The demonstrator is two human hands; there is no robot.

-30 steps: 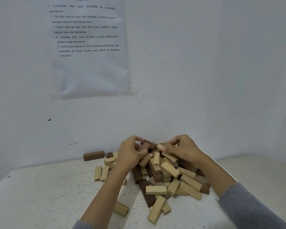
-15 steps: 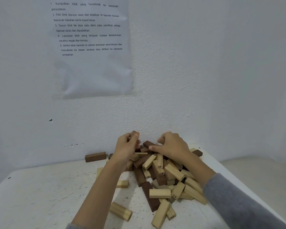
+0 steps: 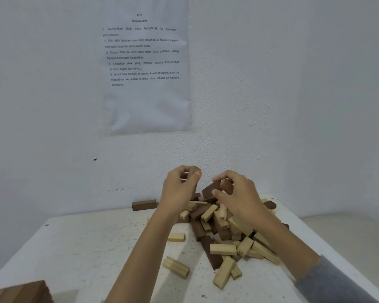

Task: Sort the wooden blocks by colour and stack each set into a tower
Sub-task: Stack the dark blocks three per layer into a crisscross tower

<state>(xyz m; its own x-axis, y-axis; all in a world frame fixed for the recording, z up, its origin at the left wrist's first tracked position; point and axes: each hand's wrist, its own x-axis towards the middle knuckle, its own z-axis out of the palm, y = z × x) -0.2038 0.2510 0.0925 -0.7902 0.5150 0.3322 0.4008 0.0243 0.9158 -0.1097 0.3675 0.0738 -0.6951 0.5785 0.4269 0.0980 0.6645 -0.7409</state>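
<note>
Both hands have risen off the pile (image 3: 223, 228) since half a second ago, each bringing dark wood up with it, and the view has dipped enough to show a brown stack (image 3: 20, 291) in the near left corner. The left hand (image 3: 179, 189) has its fingers curled round a dark brown block (image 3: 192, 174) held roughly upright, the thumb tip pressed on its side. The right hand (image 3: 241, 197) pinches another dark block (image 3: 211, 189) between thumb and curled fingers, with what may be a second dark piece (image 3: 227, 185) behind it, though I cannot tell for sure. Beneath them the pile is a jumble of pale and dark blocks on the white table (image 3: 74, 248), close to the wall. A lone dark block (image 3: 144, 204) lies by the wall just left of the pile, and a few pale strays (image 3: 176, 266) lie in front. The brown stack suggests the dark tower is begun; I judge the sorting early, with many dark blocks and all the pale ones left, and no pale tower in view
</note>
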